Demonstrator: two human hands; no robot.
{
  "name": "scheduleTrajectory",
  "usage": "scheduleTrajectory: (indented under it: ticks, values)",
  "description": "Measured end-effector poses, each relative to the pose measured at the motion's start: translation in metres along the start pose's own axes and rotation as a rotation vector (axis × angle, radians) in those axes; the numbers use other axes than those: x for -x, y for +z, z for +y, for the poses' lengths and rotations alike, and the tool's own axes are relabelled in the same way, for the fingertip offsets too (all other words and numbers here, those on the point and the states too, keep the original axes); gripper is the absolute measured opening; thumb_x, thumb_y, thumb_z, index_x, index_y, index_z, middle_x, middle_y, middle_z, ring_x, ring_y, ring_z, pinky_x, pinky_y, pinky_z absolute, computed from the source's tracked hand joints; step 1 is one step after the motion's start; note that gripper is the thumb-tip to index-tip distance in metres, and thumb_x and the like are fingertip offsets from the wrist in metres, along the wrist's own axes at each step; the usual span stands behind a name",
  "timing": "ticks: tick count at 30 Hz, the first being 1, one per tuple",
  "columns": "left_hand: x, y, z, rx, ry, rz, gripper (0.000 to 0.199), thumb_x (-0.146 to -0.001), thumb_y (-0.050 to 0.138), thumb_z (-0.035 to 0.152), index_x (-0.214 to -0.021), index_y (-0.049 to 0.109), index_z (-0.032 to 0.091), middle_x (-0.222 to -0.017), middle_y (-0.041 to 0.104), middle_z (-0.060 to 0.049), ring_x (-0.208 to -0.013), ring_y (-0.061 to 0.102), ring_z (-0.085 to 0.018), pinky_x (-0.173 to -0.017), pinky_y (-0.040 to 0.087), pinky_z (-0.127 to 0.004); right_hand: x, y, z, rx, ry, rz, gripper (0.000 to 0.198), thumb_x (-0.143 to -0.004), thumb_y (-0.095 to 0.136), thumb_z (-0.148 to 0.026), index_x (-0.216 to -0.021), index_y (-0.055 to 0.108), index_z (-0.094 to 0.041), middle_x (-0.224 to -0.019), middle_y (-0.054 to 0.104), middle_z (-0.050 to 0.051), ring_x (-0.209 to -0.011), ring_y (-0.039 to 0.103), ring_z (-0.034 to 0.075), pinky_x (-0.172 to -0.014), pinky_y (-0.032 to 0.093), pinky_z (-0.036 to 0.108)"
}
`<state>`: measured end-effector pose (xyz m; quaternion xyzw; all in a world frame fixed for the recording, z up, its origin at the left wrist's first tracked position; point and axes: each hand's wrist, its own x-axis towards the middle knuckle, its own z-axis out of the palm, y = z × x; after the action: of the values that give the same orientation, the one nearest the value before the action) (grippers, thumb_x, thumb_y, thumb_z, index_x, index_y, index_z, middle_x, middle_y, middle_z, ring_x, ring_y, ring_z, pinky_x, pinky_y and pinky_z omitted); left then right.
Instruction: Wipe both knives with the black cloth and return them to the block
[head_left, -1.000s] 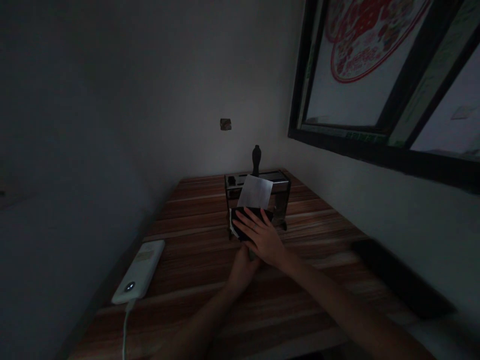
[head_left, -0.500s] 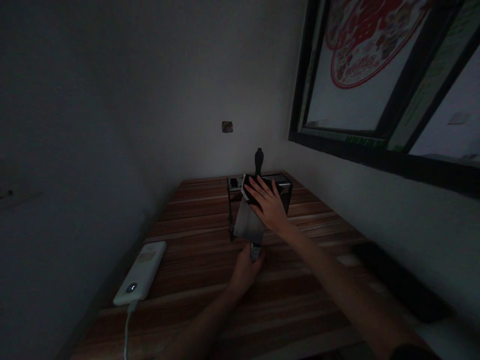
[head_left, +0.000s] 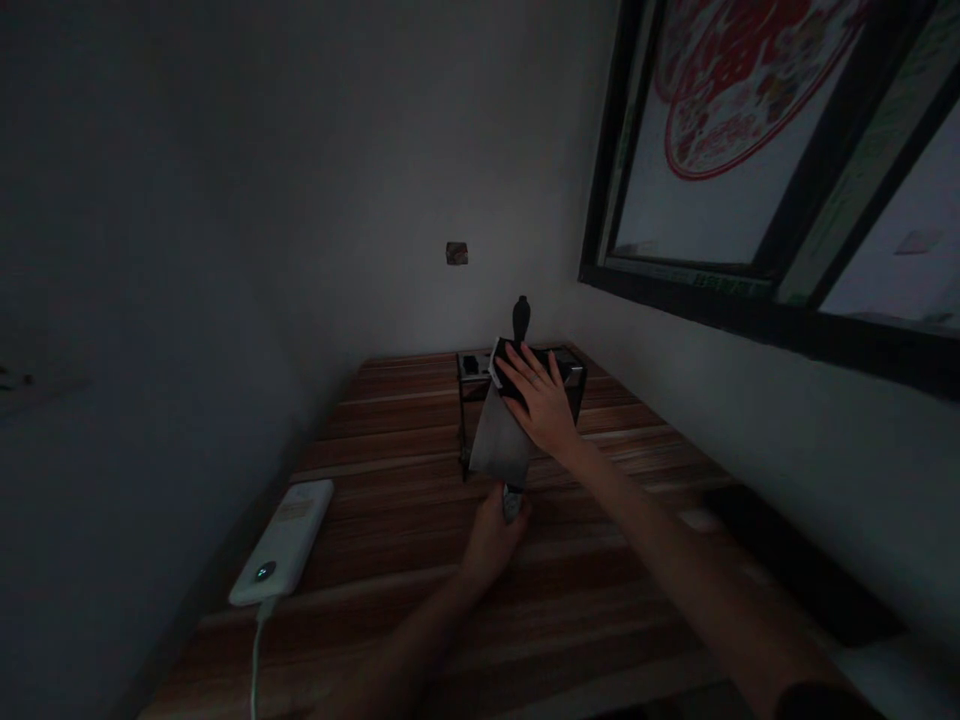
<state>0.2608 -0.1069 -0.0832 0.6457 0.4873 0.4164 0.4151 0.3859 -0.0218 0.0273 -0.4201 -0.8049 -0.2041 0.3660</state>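
Observation:
My left hand (head_left: 495,528) is closed round the handle of a cleaver (head_left: 501,440), its broad grey blade pointing away from me. Over the blade's far part, my right hand (head_left: 541,400) lies with fingers spread on a black piece with a pale edge (head_left: 504,352), pressing it to the blade. Whether this piece is a cloth or a cover I cannot tell. Just behind stands a knife rack (head_left: 471,366) with a dark frame, partly hidden by the blade and my right hand. A black handle (head_left: 521,318) rises upright above it.
The wooden table (head_left: 390,440) runs back to the wall. A white power bank (head_left: 289,535) with a cable (head_left: 256,650) lies at left. Along the right edge is a long dark object (head_left: 802,565), and a dark-framed window (head_left: 697,282) is above on the right.
My right hand and the black piece have shifted slightly farther along the blade, away from me. The left hand and the cleaver stay almost in place.

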Motion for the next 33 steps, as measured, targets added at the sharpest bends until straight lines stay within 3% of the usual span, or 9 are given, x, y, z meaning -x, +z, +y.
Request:
scheduleTrajectory:
  ticks: [10, 16, 24, 28, 33]
  values:
    - [0.0, -0.001, 0.001, -0.009, 0.006, -0.001, 0.008, -0.077, 0.051, 0.024, -0.078, 0.048, 0.017, -0.069, 0.051, 0.002, -0.064, 0.047, -0.012, -0.061, 0.037, -0.022, 0.01, 0.003, -0.007, 0.017, 0.003, -0.016, 0.05, -0.09, 0.04, -0.03, -0.14, 0.031, -0.023, -0.148, 0.026, 0.001, -0.139, 0.011, 0.02, -0.112, 0.006, 0.05]
    - [-0.002, 0.0, -0.003, 0.004, 0.015, 0.009, 0.012, -0.077, 0.053, 0.023, -0.086, 0.051, 0.016, -0.075, 0.058, -0.001, -0.067, 0.052, -0.013, -0.064, 0.04, -0.024, 0.027, 0.003, -0.02, 0.011, -0.029, -0.078, 0.052, -0.089, 0.04, -0.025, -0.14, 0.03, -0.022, -0.149, 0.024, 0.001, -0.139, 0.011, 0.02, -0.112, 0.005, 0.05]
    - [-0.002, 0.002, -0.006, 0.065, 0.036, 0.01, 0.027, -0.075, 0.055, 0.017, -0.102, 0.054, 0.012, -0.097, 0.067, -0.01, -0.087, 0.061, -0.019, -0.078, 0.046, -0.029, 0.056, 0.003, -0.04, -0.032, -0.101, -0.197, 0.056, -0.086, 0.041, -0.019, -0.141, 0.028, -0.021, -0.149, 0.021, 0.001, -0.139, 0.009, 0.021, -0.111, 0.007, 0.051]
    - [-0.001, 0.0, -0.004, 0.075, 0.034, 0.027, 0.03, -0.07, 0.057, 0.013, -0.1, 0.057, 0.011, -0.105, 0.066, -0.013, -0.096, 0.061, -0.023, -0.085, 0.046, -0.033, 0.07, 0.005, -0.049, -0.067, -0.14, -0.227, 0.056, -0.086, 0.042, -0.019, -0.141, 0.029, -0.021, -0.149, 0.024, 0.002, -0.139, 0.009, 0.022, -0.111, 0.007, 0.052]
    - [-0.005, 0.004, -0.026, 0.092, 0.096, 0.022, 0.026, -0.074, 0.052, 0.015, -0.098, 0.061, 0.012, -0.107, 0.065, -0.014, -0.104, 0.058, -0.024, -0.09, 0.045, -0.036, 0.088, 0.005, -0.057, -0.143, -0.195, -0.294, 0.054, -0.087, 0.044, -0.023, -0.14, 0.03, -0.02, -0.147, 0.028, 0.002, -0.139, 0.01, 0.02, -0.112, 0.007, 0.051]
